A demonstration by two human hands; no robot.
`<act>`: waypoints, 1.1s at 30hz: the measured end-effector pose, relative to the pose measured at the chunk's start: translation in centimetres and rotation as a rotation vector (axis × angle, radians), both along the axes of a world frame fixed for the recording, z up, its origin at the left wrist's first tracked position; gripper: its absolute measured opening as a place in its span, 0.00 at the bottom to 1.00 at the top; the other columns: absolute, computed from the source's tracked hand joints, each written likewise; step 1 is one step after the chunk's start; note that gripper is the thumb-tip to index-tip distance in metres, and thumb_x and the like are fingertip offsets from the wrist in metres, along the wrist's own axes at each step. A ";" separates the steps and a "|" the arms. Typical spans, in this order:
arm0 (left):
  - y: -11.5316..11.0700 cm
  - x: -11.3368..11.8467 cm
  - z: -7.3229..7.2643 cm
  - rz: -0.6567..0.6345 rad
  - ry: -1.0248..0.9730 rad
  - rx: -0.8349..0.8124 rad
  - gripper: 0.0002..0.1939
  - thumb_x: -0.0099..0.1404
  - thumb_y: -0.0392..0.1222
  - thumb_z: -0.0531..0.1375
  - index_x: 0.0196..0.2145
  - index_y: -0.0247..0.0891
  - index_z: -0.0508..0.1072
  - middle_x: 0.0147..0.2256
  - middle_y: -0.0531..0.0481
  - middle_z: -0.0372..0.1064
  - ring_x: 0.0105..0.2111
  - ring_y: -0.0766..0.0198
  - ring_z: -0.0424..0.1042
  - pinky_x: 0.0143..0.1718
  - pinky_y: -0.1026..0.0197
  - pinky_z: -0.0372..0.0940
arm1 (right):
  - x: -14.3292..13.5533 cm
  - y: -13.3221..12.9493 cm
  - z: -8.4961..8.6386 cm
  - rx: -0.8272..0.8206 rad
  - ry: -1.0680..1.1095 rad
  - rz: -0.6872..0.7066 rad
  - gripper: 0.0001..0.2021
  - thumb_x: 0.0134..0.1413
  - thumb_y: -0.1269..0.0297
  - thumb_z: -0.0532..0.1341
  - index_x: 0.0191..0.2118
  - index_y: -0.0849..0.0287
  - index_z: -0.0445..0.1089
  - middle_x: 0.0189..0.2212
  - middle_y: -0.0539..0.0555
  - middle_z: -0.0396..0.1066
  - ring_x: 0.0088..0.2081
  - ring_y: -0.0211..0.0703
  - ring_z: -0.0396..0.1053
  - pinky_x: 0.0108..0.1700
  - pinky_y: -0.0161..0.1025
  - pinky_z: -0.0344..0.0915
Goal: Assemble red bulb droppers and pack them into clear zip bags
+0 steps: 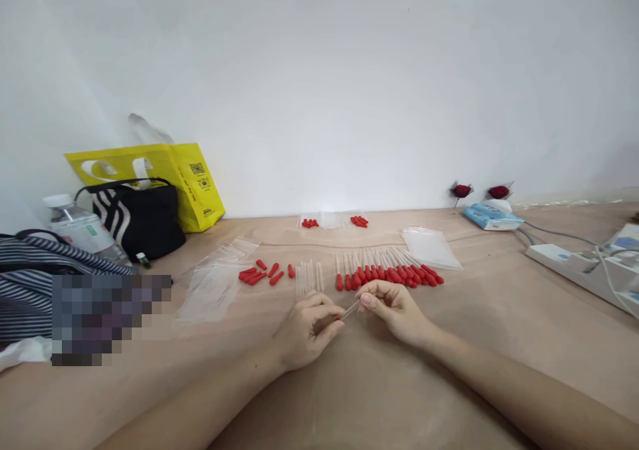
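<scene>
- left hand (310, 330): thumb and fingers are closing together on the lower end of a clear tube (351, 308); a trace of red is showing at the fingertips, too small to make out.
- right hand (394, 311): thumb and forefinger are pinching the upper end of the same tube, which is slanting between the two hands, just above the table (349, 397).
- loose tubes (309, 275), bare: lying side by side just beyond the left hand, pointing away.
- droppers (384, 273), many: lying in a close row beyond the right hand, red ends facing the person, clear stems pointing toward the wall (319, 90).
- red bulbs (255, 276), loose: lying scattered left of the bare tubes, some touching.
- plastic bags (210, 300), flat: overlapping left of the bulbs.
- plastic bag, single (433, 247): lying beyond the right end of the row.
- striped cloth (22, 290): bunching at far left, partly hiding behind a blurred patch.
- power strip (564, 267): resting at right, with cords trailing.
- black bag (150, 220): leaning before a yellow bag (200, 190); a bottle (74, 225) is standing beside it.
- tissue pack (492, 217): sitting at right, near two dark red roses (462, 190).
- packets (334, 220), holding red bulbs: lying against the wall.
</scene>
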State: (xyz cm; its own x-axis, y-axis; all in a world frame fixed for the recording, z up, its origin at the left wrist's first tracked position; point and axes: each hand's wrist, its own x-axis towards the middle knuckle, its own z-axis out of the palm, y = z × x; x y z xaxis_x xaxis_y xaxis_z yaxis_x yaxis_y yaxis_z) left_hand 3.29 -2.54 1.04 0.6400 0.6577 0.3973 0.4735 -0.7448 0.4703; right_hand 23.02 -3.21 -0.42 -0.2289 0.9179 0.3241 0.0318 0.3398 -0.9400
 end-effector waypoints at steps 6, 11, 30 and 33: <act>2.1 0.4 0.9 0.256 -0.049 -0.215 0.06 0.57 0.37 0.53 0.28 0.35 0.69 0.23 0.51 0.68 0.23 0.67 0.66 0.24 0.67 0.60 | 0.1 0.2 -1.0 0.142 -0.172 -0.147 0.15 0.52 0.56 0.55 0.43 0.60 0.63 0.24 0.50 0.68 0.27 0.37 0.65 0.30 0.36 0.61; 7.0 2.8 1.5 0.487 0.028 -0.334 0.08 0.51 0.35 0.58 0.32 0.34 0.68 0.21 0.53 0.70 0.20 0.67 0.68 0.21 0.69 0.59 | 0.8 -0.2 -1.6 0.476 -0.587 -0.248 0.07 0.53 0.65 0.53 0.36 0.58 0.67 0.24 0.50 0.71 0.24 0.37 0.65 0.34 0.39 0.56; 9.2 -5.9 3.0 0.628 0.188 0.097 0.08 0.55 0.39 0.54 0.25 0.38 0.71 0.27 0.49 0.70 0.32 0.58 0.68 0.35 0.60 0.59 | -0.2 -0.4 -1.3 0.663 -0.788 -0.316 0.08 0.51 0.69 0.54 0.24 0.59 0.66 0.18 0.48 0.66 0.23 0.35 0.60 0.33 0.38 0.45; 8.3 -9.2 2.4 0.648 0.197 0.184 0.09 0.56 0.42 0.53 0.24 0.39 0.72 0.29 0.48 0.69 0.35 0.55 0.65 0.39 0.56 0.58 | -1.7 0.3 -1.4 0.715 -0.871 -0.411 0.09 0.50 0.67 0.55 0.22 0.59 0.65 0.18 0.49 0.66 0.25 0.37 0.60 0.33 0.40 0.43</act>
State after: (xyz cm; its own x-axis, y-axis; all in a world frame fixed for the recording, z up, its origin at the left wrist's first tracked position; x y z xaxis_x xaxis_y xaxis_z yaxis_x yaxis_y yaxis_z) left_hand -5.89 5.80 3.40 0.2130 0.8643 0.4557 0.9126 -0.3425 0.2231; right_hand 21.33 -2.92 -1.83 -0.3561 0.6491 0.6722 0.7920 0.5914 -0.1515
